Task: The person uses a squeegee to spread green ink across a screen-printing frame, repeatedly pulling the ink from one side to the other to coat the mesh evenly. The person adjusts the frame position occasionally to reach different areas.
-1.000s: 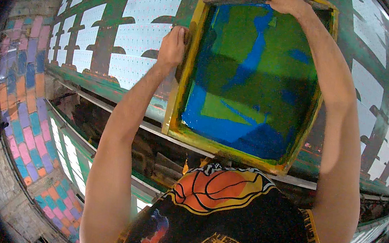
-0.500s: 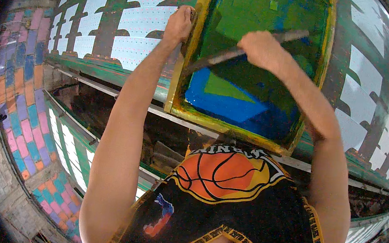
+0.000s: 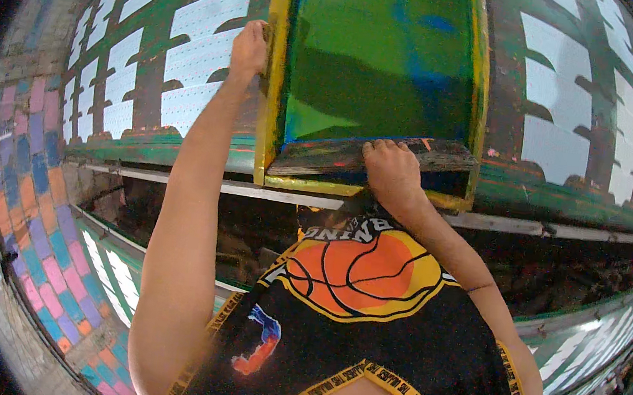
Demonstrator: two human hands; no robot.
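Observation:
A screen-printing frame [image 3: 271, 77] with yellow-stained edges lies on the long green table, its mesh [image 3: 393, 59] coloured green with blue patches. My right hand [image 3: 394, 172] grips a long, ink-stained wooden squeegee [image 3: 313, 155] at the frame's near end. The squeegee spans nearly the full width of the frame and slants slightly. Blue ink shows along its far edge. My left hand [image 3: 249, 49] is closed at the outer left side of the frame; whether its fingers wrap around a grip there is hidden.
White cut fabric pieces [image 3: 208, 40] with small dots lie in rows left of the frame. Plain white pieces [image 3: 551, 95] lie to its right. A pale rail [image 3: 179, 181] runs along the table's near edge. Coloured paving bricks [image 3: 45, 208] cover the floor at left.
My right hand has drawn the squeegee from mid-screen to the near end of the frame. The blue ink pool no longer shows in front of it. The view has turned slightly.

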